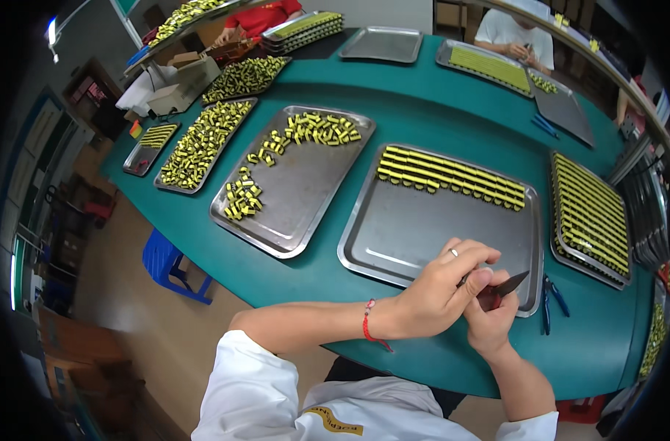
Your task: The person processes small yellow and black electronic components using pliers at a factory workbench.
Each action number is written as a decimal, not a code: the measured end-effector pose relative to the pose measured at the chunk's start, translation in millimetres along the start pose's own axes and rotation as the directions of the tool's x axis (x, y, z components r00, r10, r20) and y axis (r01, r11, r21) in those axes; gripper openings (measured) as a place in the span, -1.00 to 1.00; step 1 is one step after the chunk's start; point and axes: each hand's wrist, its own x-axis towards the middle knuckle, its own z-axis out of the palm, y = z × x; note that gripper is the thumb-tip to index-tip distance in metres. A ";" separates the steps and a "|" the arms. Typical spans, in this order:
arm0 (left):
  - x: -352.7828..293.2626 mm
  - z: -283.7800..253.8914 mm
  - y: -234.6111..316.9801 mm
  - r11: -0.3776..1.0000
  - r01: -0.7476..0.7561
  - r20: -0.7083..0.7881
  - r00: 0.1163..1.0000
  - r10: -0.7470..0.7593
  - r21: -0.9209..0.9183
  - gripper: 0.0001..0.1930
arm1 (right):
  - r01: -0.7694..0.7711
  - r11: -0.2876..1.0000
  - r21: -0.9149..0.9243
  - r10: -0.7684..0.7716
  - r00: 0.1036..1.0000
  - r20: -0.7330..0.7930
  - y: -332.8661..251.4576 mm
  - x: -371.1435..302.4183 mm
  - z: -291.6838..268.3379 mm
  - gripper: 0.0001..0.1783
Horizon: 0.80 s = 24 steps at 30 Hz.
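Green tabletop (pixel 423 371) below my camera: left hand (pixel 445 283) half-curled, hold unclear; right hand's (pixel 493 323) fingers wrapped round a dark-bladed knife (pixel 513 284).

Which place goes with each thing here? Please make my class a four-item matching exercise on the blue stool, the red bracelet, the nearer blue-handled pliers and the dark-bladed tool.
Things
1. blue stool
2. red bracelet
3. nearer blue-handled pliers
4. dark-bladed tool

Places
A. gripped in the right hand
B. on the green table
C. standing on the floor
D. around the left wrist

Right pairs: 1-C, 2-D, 3-B, 4-A
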 end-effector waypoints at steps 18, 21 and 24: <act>109.9 -319.1 -176.8 0.212 0.555 -0.460 0.808 -0.368 0.805 -0.45 | -0.075 0.851 -0.520 0.171 0.976 0.138 -14.6 76.1 -37.9 -0.71; 117.1 -325.9 -182.5 0.021 0.486 -0.384 0.715 -0.584 0.874 -0.43 | 0.059 0.622 -0.781 0.138 0.973 0.183 -14.2 103.3 -31.2 -0.75; 107.6 -321.7 -178.5 0.118 0.380 -0.234 0.756 -0.612 0.918 -0.47 | 0.169 0.519 -0.838 -0.001 0.980 0.197 15.2 128.5 -27.7 -0.74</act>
